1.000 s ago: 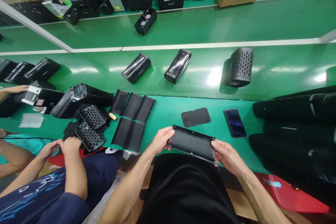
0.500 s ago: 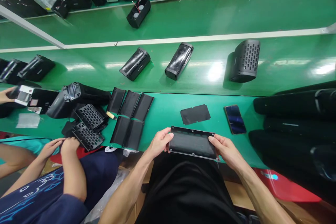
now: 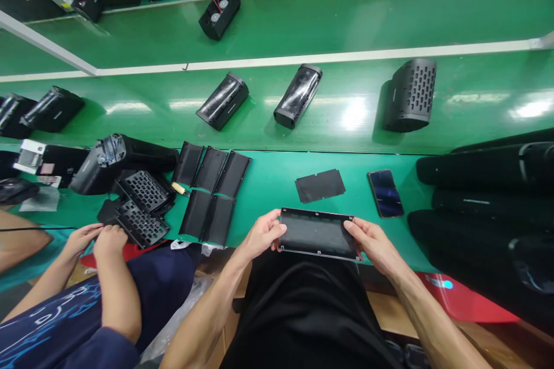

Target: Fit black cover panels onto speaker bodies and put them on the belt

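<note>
A black rectangular panel [image 3: 318,233] with a raised rim is held level over the near edge of the green bench [image 3: 277,179]. My left hand [image 3: 262,234] grips its left end, fingers curled round the edge. My right hand [image 3: 374,245] grips its right end the same way. A flat black sheet [image 3: 320,185] lies on the bench just beyond the panel. Several similar black panels [image 3: 212,190] lie in two rows to the left.
A phone [image 3: 385,192] lies right of the sheet. Black speaker housings [image 3: 298,95] sit on the green conveyor [image 3: 303,34], one perforated [image 3: 409,95]. Long black parts [image 3: 489,207] are stacked at right. A co-worker's hands [image 3: 97,237] rest by black grille pieces [image 3: 142,207] at left.
The panel has tipped from slanting down to the right to nearly level in both my hands. The view has tilted downward a little. The speaker housings on the conveyor have shifted slightly.
</note>
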`<state>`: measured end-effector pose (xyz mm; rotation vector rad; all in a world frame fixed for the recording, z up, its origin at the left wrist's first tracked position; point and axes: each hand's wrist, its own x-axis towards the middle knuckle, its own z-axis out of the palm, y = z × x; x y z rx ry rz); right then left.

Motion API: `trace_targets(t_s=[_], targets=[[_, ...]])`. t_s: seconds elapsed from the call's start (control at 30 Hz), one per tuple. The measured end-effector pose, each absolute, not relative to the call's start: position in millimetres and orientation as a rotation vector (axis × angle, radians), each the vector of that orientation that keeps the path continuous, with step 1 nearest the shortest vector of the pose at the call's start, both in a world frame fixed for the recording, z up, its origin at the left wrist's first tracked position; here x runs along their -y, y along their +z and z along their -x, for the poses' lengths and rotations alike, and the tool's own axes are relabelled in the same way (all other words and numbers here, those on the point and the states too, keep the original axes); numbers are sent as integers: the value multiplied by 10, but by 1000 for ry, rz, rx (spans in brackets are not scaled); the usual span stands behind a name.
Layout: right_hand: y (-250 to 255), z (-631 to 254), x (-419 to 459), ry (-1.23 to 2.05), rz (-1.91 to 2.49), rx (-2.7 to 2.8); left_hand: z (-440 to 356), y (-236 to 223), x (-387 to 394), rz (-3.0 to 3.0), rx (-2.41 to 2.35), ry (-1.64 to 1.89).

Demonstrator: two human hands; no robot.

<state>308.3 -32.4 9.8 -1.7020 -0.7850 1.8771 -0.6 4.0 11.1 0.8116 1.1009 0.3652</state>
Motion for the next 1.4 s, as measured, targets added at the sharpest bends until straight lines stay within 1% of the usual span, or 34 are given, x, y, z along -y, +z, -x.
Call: trace_targets(t_s=[0.2, 0.83, 1.4], targets=[[93, -3107, 340, 1887, 1645, 775, 1, 132, -42, -810, -1060, 362], [115, -3134, 324, 1865, 1683, 780, 1, 129, -29, -748, -985, 309], [135, -3186, 337, 1883, 1660, 794, 20, 147, -2, -748, -1000, 243]])
